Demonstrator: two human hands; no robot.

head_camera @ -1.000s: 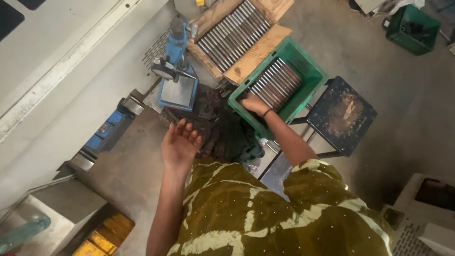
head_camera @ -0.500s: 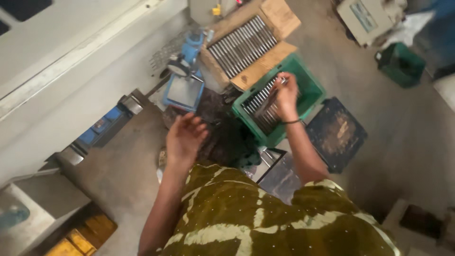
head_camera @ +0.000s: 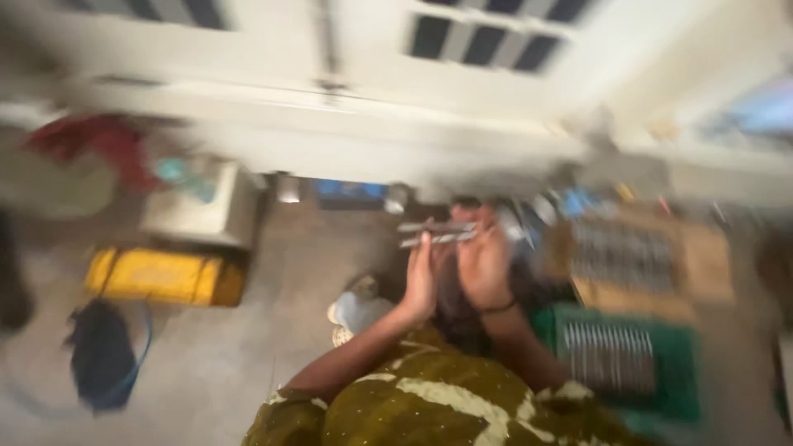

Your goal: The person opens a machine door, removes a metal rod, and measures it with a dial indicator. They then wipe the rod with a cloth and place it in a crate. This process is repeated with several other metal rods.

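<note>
Above the floor (head_camera: 273,330), at chest height | we hold a small bundle of grey metal rods (head_camera: 438,232) between left hand (head_camera: 420,281) and right hand (head_camera: 483,266), fingers closed on it | picked: this bundle | left: rows in green crate (head_camera: 673,372) and wooden tray (head_camera: 710,264)

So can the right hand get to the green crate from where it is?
Probably yes. The right hand is raised, holding thin metal rods together with the left hand. The green crate sits just below and to its right, with nothing between them. The picture is blurry, though.
</note>
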